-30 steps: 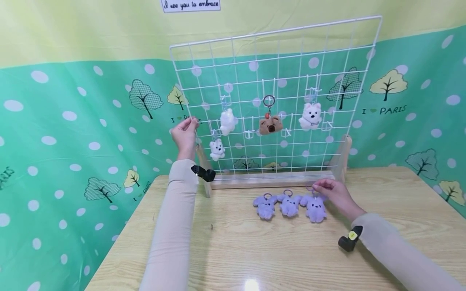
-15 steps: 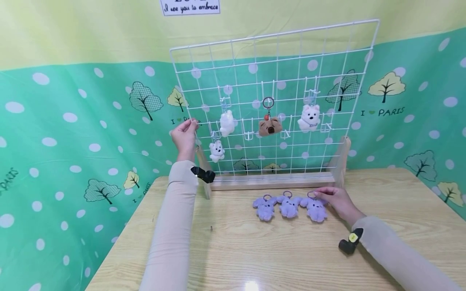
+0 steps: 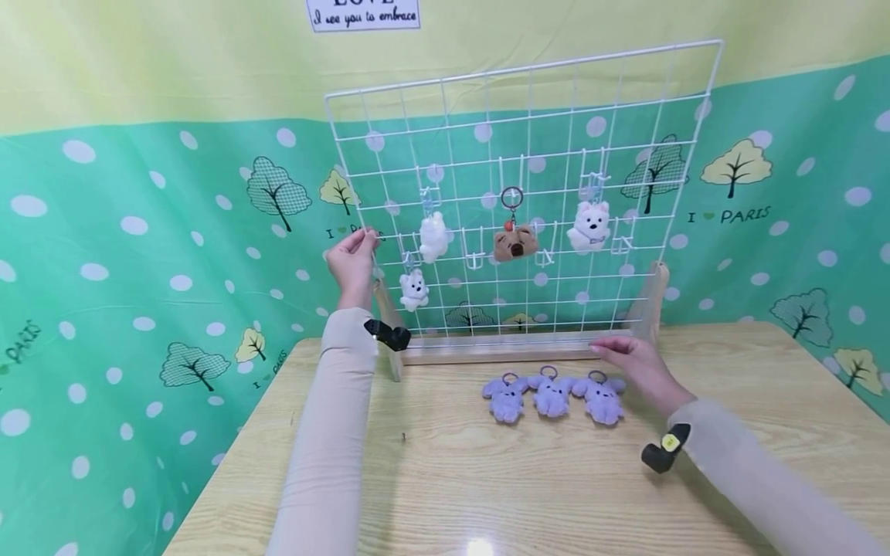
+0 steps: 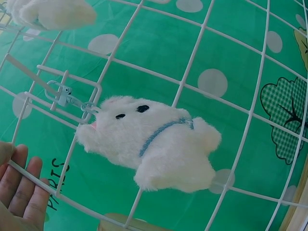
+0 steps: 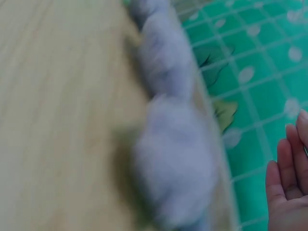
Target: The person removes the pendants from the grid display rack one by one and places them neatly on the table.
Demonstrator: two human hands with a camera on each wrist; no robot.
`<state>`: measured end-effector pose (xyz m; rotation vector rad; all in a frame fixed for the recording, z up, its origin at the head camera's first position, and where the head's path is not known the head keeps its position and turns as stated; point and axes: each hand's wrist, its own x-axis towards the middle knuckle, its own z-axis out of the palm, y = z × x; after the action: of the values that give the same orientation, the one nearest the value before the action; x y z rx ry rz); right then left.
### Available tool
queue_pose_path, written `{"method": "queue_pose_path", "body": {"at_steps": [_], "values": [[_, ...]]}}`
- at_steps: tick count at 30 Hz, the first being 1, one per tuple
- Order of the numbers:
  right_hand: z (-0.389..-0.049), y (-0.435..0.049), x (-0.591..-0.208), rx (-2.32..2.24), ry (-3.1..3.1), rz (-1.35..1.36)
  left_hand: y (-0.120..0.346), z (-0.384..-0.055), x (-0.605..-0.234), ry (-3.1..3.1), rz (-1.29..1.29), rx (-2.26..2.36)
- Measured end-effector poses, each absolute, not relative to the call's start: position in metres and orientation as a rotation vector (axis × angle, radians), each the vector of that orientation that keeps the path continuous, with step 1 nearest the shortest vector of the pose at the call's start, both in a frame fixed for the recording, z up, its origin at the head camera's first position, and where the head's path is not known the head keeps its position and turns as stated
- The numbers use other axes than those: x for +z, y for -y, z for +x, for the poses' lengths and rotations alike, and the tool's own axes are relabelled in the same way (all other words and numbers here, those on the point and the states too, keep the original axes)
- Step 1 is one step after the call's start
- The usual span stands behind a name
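At the left side of a white wire grid rack (image 3: 528, 73), my left hand (image 3: 353, 259) pinches the edge wire between thumb and fingers. Just under it hangs a small white plush bear keychain (image 4: 154, 142) on a hook, a blue band across its body. My right hand (image 3: 643, 371) holds nothing, fingers fairly straight, in front of the rack's wooden base (image 3: 521, 347). Below its fingertips lies a purple plush keychain (image 3: 602, 401) with its ring upward. Two more purple plush keychains, a middle one (image 3: 552, 398) and a left one (image 3: 506, 400), lie beside it.
Higher on the rack hang a brown bear-head keychain (image 3: 516, 243), a white plush seen from behind (image 3: 433, 237) and a white bear (image 3: 589, 226). Bare hooks (image 3: 475, 260) stick out between them. A patterned green curtain (image 3: 139, 232) stands behind the wooden table (image 3: 473, 471).
My right hand has let go of the right purple keychain's ring, which now lies back, and has lifted up and slightly left. The left hand stays on the rack.
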<state>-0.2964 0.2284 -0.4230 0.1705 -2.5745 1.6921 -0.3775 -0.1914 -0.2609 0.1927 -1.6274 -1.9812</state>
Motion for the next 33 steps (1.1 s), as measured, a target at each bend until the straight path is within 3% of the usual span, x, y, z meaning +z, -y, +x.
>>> {"method": "queue_pose_path", "body": {"at_steps": [20, 33], "values": [[-0.297, -0.145, -0.292, 1.708, 2.288, 0.292, 0.192, -0.376, -0.261, 1.624, 0.191, -1.949], [-0.298, -0.115, -0.237, 1.719, 2.159, 0.297, 0.189, -0.375, -0.260, 1.626, 0.185, -1.957]]}}
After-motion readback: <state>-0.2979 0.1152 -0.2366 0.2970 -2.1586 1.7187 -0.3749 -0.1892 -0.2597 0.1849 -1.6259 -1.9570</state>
